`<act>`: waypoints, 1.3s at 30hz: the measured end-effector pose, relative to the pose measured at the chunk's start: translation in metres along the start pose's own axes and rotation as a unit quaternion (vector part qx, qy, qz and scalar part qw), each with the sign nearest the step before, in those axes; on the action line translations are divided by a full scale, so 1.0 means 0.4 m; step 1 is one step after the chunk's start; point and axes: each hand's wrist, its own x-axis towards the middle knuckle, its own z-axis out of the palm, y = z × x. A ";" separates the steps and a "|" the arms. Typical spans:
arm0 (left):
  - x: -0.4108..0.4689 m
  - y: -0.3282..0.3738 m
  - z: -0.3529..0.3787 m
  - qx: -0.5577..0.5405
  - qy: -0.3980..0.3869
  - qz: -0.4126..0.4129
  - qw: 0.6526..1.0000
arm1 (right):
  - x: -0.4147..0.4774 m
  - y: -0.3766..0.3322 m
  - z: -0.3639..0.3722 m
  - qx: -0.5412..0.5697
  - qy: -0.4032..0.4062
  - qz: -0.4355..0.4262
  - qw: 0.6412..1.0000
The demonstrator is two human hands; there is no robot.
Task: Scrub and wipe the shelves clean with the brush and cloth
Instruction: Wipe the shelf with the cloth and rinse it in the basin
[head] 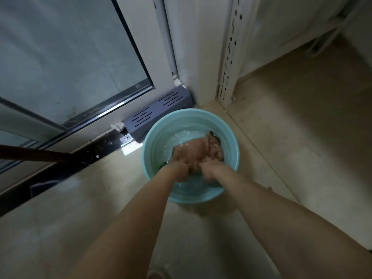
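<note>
Forearms reach away from me into the basin [153,141] on the floor. My left hand [181,167] and right hand [209,171] look curled round the pinkish cloth [199,150] under the water, though blur hides the fingers. I'd rub it against itself, then wring it hard over the basin so nothing drips on the pale floor [281,137]. Beyond, a grey vent box [159,109] sits below the glass door [70,57], far left. The shelf post [229,47] stands far right.

round teal plastic basin [154,142] of water on beige floor [302,137]; grey slotted metal box [159,109] just behind; brown wooden handle [36,155] at left.
</note>
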 end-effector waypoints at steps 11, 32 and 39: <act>0.031 -0.030 -0.017 -0.065 0.060 -0.057 0.994 | 0.046 0.013 -0.036 0.050 0.083 0.085 0.992; -0.135 0.015 -0.233 -0.716 0.160 0.026 0.679 | -0.083 0.022 -0.164 0.741 0.005 0.062 0.668; -0.150 0.048 -0.213 -0.345 0.228 0.080 0.907 | -0.114 0.005 -0.187 0.813 -0.054 0.059 0.577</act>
